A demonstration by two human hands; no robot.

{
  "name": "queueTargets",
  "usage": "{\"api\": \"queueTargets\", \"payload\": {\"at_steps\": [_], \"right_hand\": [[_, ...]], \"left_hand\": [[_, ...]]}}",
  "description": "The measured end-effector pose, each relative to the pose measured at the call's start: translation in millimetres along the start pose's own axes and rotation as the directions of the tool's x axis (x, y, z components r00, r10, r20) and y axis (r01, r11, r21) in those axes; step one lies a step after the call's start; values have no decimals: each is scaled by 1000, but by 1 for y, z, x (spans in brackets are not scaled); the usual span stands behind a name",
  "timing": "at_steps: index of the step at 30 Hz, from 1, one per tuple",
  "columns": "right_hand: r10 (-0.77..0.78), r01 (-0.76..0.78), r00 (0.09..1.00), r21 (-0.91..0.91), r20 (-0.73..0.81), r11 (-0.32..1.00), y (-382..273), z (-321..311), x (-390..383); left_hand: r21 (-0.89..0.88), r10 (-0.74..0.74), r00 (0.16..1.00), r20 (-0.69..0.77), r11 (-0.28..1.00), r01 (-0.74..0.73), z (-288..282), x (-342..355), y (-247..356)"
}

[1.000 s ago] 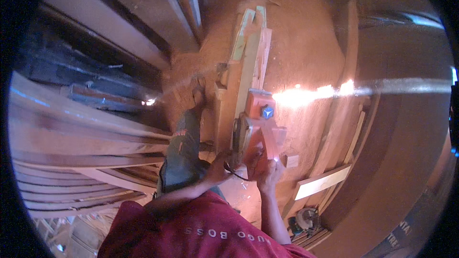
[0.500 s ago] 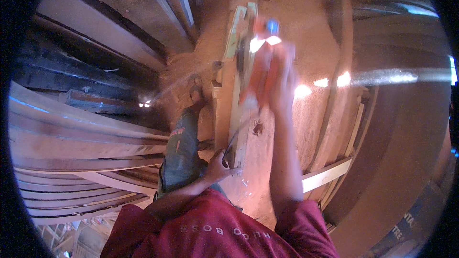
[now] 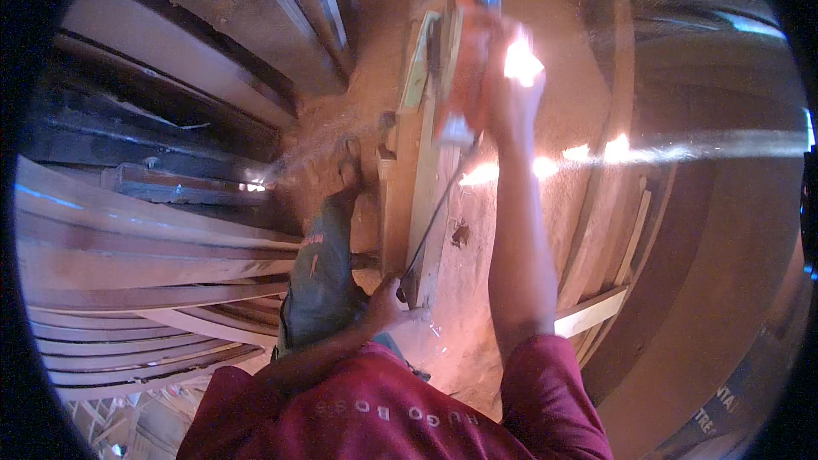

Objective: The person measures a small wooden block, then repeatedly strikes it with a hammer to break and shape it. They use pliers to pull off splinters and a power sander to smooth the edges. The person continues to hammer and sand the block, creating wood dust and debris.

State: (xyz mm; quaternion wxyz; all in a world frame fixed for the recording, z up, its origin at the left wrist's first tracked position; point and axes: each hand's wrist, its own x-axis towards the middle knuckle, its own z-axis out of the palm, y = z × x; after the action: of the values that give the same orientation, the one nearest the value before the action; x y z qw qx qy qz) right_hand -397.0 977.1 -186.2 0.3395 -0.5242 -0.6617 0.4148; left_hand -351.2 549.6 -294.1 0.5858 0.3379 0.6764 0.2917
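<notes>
My right hand [image 3: 514,89] grips an orange electric hand planer [image 3: 467,77] with a blue knob at its front. Bright light washes out part of that hand. The planer rests at the far part of a long wooden piece [image 3: 423,204], which lies lengthwise on a thick timber [image 3: 477,290]. A dark power cord [image 3: 437,215] runs from the planer's rear back to my left hand [image 3: 390,305]. That hand is closed around the cord beside the near end of the wooden piece; some of its fingers are hidden.
Sawdust [image 3: 545,25] covers the ground at the far side. Stacked boards [image 3: 170,243] fill the left, and more timbers [image 3: 618,77] lie to the right. A pale wood piece [image 3: 592,311] crosses near my right arm. My foot [image 3: 349,162] stands left of the timber.
The planer and my right hand have moved slightly; the hand is now farther right and the planer shows more sharply. The cord is drawn straighter. My left hand stays nearly in place.
</notes>
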Motion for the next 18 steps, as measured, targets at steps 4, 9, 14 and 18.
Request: {"api": "queueTargets", "payload": {"at_steps": [4,9,14,18], "right_hand": [[-79,77,995,42,56,996,12,-1,1],[167,-151,979,-132,121,980,25,-58,-196],[226,-218,967,-76,115,973,-5,-64,-226],[25,-25,999,-4,-30,1000,-4,-10,-66]], "left_hand": [[25,-44,999,23,999,43,-14,-3,25],[-96,-60,998,17,993,62,-20,1,39],[24,131,988,-78,991,-129,1,-4,7],[-9,-2,1000,-30,1000,2,-3,1,5]]}}
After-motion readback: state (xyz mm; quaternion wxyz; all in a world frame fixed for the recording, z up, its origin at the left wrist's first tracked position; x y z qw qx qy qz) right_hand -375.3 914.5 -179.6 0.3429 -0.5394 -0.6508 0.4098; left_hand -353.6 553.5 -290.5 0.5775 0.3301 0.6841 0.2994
